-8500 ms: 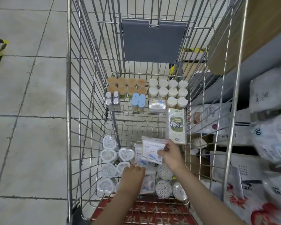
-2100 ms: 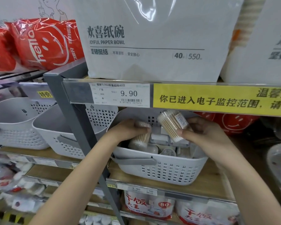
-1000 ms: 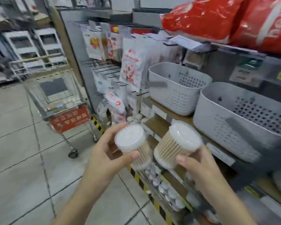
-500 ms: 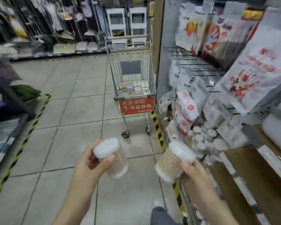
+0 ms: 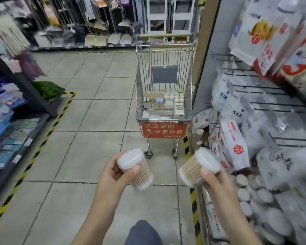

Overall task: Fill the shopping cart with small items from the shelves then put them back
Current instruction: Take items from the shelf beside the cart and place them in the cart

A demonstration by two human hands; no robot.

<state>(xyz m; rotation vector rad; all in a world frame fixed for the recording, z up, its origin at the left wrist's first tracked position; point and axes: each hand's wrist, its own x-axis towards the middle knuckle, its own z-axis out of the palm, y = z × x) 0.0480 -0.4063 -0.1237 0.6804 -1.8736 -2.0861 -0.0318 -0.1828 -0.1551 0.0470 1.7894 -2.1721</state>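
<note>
The left hand (image 5: 113, 175) is curling its fingers and thumb around a clear plastic cylinder of wooden cotton swabs with a white lid (image 5: 135, 168), holding it tilted above the grey tiled floor (image 5: 88, 152). The right hand (image 5: 217, 181) is gripping a second clear cylinder of cotton swabs (image 5: 198, 166), its lid leaning toward the shelf of white packets and round tubs (image 5: 254, 156) on the right. Ahead, well apart from both hands, the silver wire shopping cart with a red sign on its front (image 5: 163, 96) is standing beside that shelf, carrying small items in its basket. A yellow-and-black striped floor line (image 5: 42, 144) is running along the left.
</note>
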